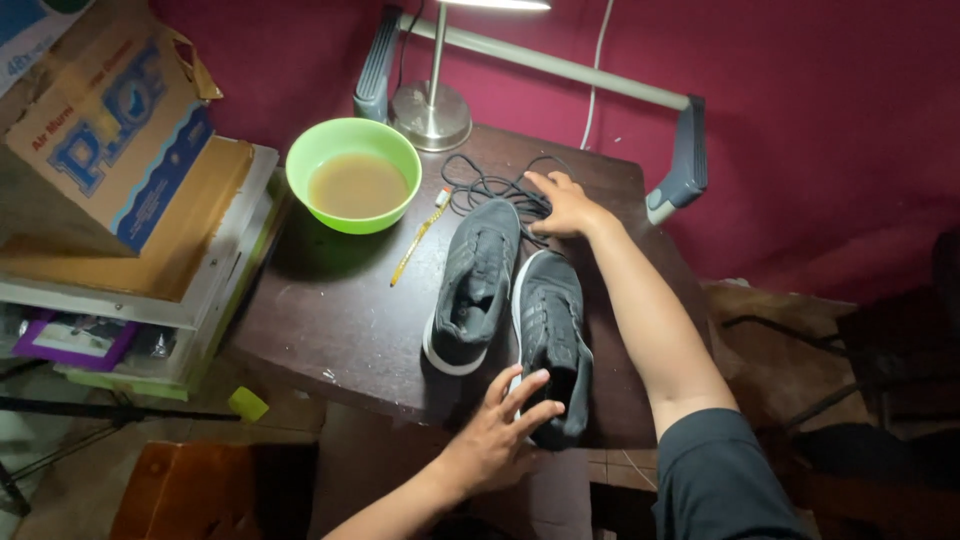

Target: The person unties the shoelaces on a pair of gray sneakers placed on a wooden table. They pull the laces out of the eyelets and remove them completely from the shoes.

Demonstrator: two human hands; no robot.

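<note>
Bowl: green bowl (352,172), far left, holds brownish liquid.
Left hand (497,432): fingers spread, touching near shoe (553,345).
Right hand (562,203): open on black laces (490,186), beside far shoe (472,285).

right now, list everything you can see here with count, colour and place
shoes: 2, dark grey with white soles, side by side mid table
laces: loose black pile, behind the shoes
bowl: 1, green, holding brownish liquid, back left of table
pencil: 1, yellow, between bowl and shoes
lamp: 1, silver, back of table
table: 1, dark brown
cardboard box: 1, tan and blue, on shelves at left
left hand: at heel of nearer shoe
right hand: on the laces
</note>
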